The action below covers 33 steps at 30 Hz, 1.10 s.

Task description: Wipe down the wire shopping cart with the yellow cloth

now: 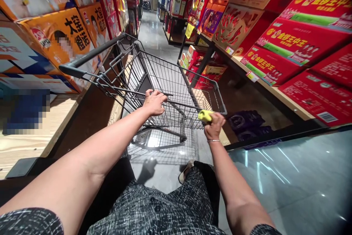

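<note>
A dark grey wire shopping cart (176, 68) stands sideways in front of me, its push handle (90, 53) at the left. My left hand (154, 102) is closed over the near top rail of the basket, about midway along it. Toward the cart's right end, my right hand (215, 125) grips a bunched yellow cloth (205, 115) by the rail. Whether the cloth touches the wire, I cannot tell. No goods show inside the basket; a dark folding panel (147, 84) sits at its handle end.
Orange drink cartons (59, 39) are stacked on the left shelf. Red boxes (299, 39) fill the right shelf, with purple packs (246, 123) below. Shelf edges flank the cart closely. A tiled aisle (156, 31) runs ahead. My shoe (185, 172) is beneath me.
</note>
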{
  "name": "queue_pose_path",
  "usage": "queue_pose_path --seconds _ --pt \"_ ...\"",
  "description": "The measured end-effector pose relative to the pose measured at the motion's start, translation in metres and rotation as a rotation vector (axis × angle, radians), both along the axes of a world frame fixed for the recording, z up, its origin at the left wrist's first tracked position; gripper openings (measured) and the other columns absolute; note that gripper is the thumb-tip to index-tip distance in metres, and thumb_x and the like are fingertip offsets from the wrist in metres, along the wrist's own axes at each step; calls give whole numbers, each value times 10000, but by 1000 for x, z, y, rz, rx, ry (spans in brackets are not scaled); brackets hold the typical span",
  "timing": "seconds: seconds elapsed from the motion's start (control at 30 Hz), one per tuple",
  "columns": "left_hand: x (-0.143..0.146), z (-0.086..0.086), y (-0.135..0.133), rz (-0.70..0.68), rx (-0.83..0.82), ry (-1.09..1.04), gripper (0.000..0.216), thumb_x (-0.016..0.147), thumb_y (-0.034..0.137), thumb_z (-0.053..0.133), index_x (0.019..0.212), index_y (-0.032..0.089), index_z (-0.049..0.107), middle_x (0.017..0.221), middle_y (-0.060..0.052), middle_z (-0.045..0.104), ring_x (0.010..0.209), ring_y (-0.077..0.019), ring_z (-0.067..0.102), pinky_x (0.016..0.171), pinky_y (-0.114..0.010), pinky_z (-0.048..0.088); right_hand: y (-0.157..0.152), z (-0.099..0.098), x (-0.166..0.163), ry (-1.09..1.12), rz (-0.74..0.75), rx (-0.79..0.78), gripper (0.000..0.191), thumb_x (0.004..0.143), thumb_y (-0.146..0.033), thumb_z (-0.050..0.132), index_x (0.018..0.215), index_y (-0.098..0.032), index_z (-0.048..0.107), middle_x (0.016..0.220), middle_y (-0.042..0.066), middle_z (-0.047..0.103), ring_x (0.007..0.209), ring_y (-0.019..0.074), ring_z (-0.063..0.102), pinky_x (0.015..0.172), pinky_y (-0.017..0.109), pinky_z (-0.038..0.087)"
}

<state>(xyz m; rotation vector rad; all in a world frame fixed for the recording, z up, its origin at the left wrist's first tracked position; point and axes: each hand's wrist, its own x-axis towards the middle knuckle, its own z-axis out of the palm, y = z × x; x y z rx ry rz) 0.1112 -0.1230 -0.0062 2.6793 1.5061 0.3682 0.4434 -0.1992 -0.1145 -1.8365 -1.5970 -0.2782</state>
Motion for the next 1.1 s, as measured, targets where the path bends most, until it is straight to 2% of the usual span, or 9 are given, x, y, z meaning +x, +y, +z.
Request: queue_pose_path --seconds 0.07,0.17,0.27,0.37,0.53,0.63,0.73,0.93,1.1 --pt "0 -1 0 -1 3 3 340 720 229 590 1054 278 627 1127 -50 668 1220 -281 462 1064 -529 155 5 33 4 -5 -53 26 463 762 -96 442 1196 -212 555 1300 136 468 1212 289 422 1011 463 361" --pt "1 -2 -2 -1 3 7 342 716 230 589 1053 279 626 1118 -50 671 1210 -280 468 1066 -528 161 20 71 4 -25 -32 -203 502 749 -79 438 1211 -229 567 1257 119 554 1124 288 491 901 414 410" --pt "3 -2 -4 3 7 9 327 720 241 588 1042 280 631 1104 -48 674 1206 -289 468 1067 -537 159 39 95 -1 -99 118 -495 480 716 -84 487 1157 -240 595 1097 91 639 962 249 560 767 327 413" --pt "4 -1 -4 27 9 23 303 731 266 591 1030 290 637 1109 -45 672 1186 -298 472 1060 -540 170 49 110 -8 -142 179 -665 417 686 -95 530 1076 -225 601 899 62 654 776 199 568 649 271 376" --pt "0 1 -2 43 25 45 279 806 432 576 1009 265 669 1121 -76 658 1154 -319 478 1040 -555 194 39 113 -14 -64 203 -697 322 708 -132 541 1016 -222 568 825 23 649 684 162 559 598 244 365" --pt "-4 1 -2 21 33 32 414 918 557 426 1041 262 689 1138 -94 650 1168 -321 465 1025 -558 206 28 109 -15 -5 199 -674 258 726 -167 548 978 -223 562 803 11 646 661 155 561 582 239 372" --pt "-8 0 -2 29 38 24 450 982 523 321 1031 296 706 1132 -76 654 1165 -300 456 1009 -533 218 17 106 -19 16 181 -657 264 735 -176 548 992 -236 561 803 0 650 652 155 564 571 237 372" --pt "-23 -1 5 -35 -5 -35 410 983 490 348 1005 331 726 1188 -36 658 1207 -281 413 1018 -512 193 -8 102 -41 -144 130 -529 350 738 -132 505 1072 -218 566 998 75 672 859 218 589 692 292 415" --pt "-35 -1 16 -98 -49 -62 438 979 505 324 1035 339 725 1263 -9 647 1244 -266 408 1029 -493 184 -21 103 -62 -219 81 -506 361 773 -111 474 1113 -204 550 1107 105 651 996 251 578 800 328 429"
